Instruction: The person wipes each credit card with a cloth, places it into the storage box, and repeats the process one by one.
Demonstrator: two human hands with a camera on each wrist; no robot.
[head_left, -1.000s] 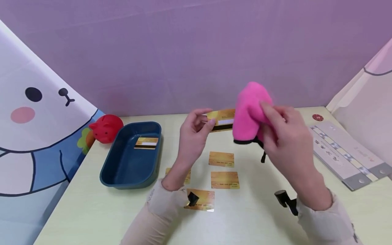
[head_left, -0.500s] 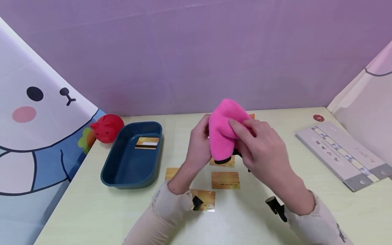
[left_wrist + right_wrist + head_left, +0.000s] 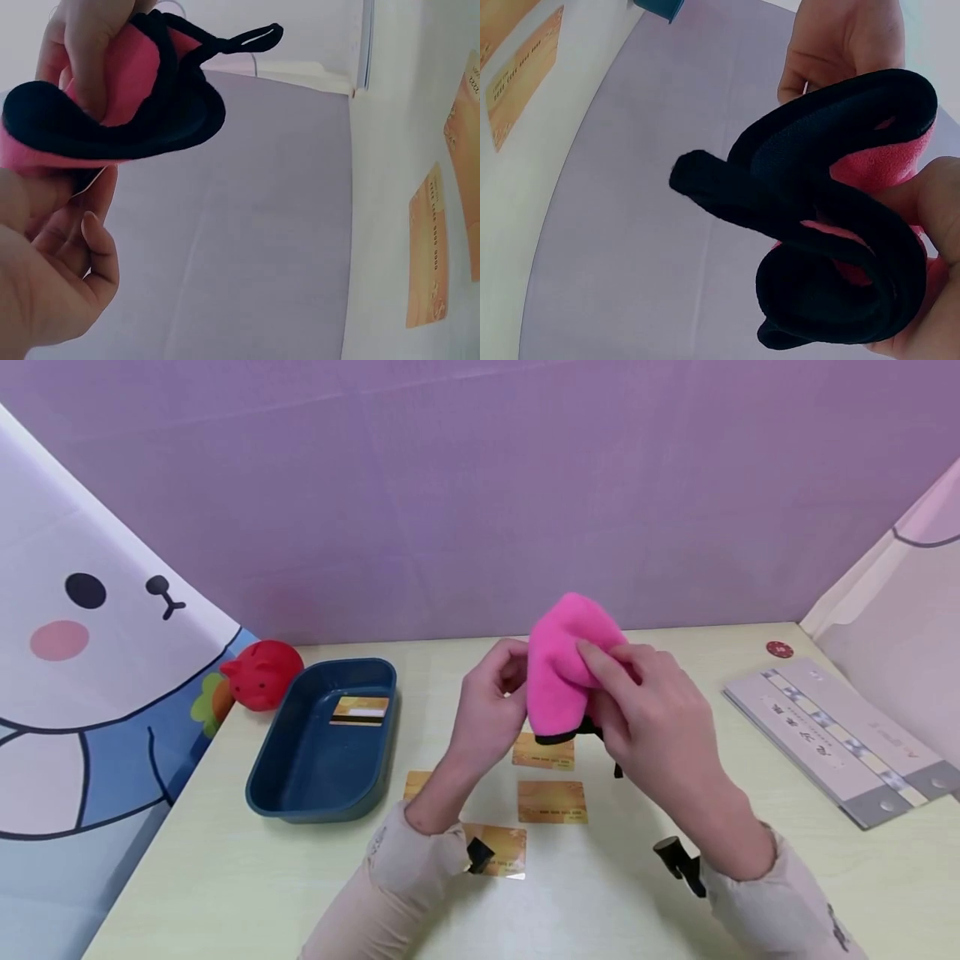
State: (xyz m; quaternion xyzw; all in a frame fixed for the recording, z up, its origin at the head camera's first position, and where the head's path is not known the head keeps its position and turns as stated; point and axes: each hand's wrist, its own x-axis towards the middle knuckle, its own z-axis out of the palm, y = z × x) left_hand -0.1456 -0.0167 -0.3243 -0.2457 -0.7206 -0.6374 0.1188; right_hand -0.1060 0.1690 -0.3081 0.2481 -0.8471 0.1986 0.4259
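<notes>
My right hand pinches a folded pink fleece cloth with black edging and a loop, held up over the table. In the left wrist view the black binding and loop show at its lower side. My left hand is right against the cloth's left side, its fingers curled. A thin edge of a bank card shows between its fingers under the cloth; the rest of that card is hidden. Below lie several gold bank cards, one in the middle and another nearer the front.
A dark blue tray on the left holds one card, stripe side up. Beside it sits a red piggy bank. At right lies a grey folder-like booklet, with a red poker chip behind it. A purple backdrop closes the rear.
The cloth has come left and down onto the card in my left hand, covering it. In the last half second both hands shift slightly, the cloth a little to the right.
</notes>
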